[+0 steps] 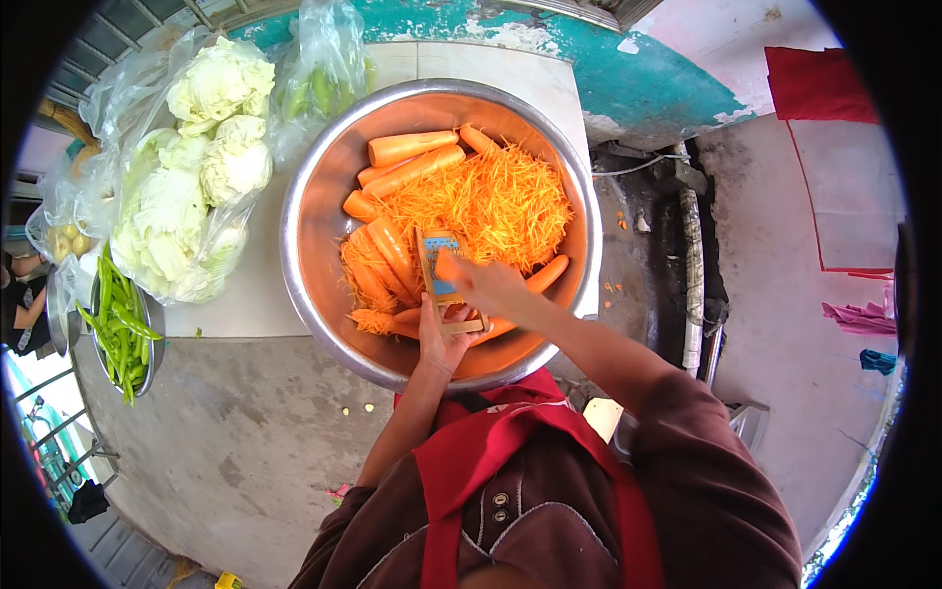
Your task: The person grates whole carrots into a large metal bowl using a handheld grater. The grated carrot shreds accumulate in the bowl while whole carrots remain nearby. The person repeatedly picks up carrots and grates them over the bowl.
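A wide metal basin (324,158) stands before me on a white tiled counter. Inside it, my left hand (441,339) grips the lower end of a wood-framed grater (430,266) with a blue grating plate. My right hand (494,288) presses a piece of carrot (446,265) against that plate; the fingers are slightly blurred. Beyond the grater rises a heap of shredded carrot (508,202). Whole peeled carrots (416,171) lie at the far left of the basin, and several more carrots (379,261) rest left of the grater, with shreds clinging to them. Another carrot (548,274) sits under my right wrist.
Left of the basin, cabbages (176,213) fill a clear plastic bag. A bowl of green peppers (121,327) is at the counter's left edge. Another bag of green vegetables (320,88) stands behind. A pipe (690,272) runs along a drain at right. Part of a person shows at far left.
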`<state>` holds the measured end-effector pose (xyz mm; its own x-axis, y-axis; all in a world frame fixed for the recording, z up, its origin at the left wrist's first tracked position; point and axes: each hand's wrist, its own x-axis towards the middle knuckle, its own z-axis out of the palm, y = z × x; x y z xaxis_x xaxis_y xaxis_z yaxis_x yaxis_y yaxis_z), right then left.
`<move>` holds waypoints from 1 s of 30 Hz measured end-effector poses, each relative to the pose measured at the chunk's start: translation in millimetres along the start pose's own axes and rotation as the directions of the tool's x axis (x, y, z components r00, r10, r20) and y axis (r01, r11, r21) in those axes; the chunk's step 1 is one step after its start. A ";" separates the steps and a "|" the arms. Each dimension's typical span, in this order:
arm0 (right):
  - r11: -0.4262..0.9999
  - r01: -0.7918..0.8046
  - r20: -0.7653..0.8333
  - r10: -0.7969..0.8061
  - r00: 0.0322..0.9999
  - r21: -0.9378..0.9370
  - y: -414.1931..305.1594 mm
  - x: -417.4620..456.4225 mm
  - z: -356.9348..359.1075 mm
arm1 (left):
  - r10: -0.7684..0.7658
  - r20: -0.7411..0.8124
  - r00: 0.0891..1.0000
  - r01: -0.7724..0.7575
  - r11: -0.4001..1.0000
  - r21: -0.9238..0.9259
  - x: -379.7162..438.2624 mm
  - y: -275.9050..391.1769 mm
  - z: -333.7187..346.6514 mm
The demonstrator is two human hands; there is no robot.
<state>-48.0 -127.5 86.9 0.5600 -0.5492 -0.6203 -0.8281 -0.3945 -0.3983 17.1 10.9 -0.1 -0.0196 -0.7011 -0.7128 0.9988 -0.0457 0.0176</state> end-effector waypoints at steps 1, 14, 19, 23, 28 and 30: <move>1.000 0.010 -0.008 -0.010 1.000 -0.013 1.5 -22.4 5.1 | 0.025 -0.035 0.999 -0.024 1.000 0.014 2.0 -1.0 -0.8; 0.998 0.050 -0.043 -0.052 0.998 -0.037 5.2 -12.1 11.6 | -0.021 -0.029 0.999 0.021 1.000 -0.005 -1.7 2.8 -0.1; 0.998 -0.040 -0.078 0.036 0.996 -0.049 5.5 27.4 8.9 | -0.021 0.014 1.000 0.022 0.997 -0.069 6.9 -9.2 0.6; 0.999 -0.017 -0.198 0.010 0.980 -0.030 21.0 94.6 1.9 | -0.050 0.070 0.996 0.050 0.999 0.007 7.2 -2.7 2.8; 0.991 0.106 -0.092 -0.113 0.989 -0.081 31.5 -31.4 40.1 | 0.010 0.014 1.000 -0.009 0.998 -0.061 5.0 -2.9 1.5; 0.991 0.077 -0.150 -0.093 0.984 -0.108 30.6 -10.9 42.4 | -0.014 0.034 0.999 0.017 0.998 -0.065 2.2 -1.8 -3.6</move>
<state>-80.5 -102.3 52.7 0.6317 -0.6148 -0.4721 -0.7751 -0.5126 -0.3694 15.5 11.9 -4.2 -0.0354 -0.7241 -0.6888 0.9992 -0.0111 -0.0396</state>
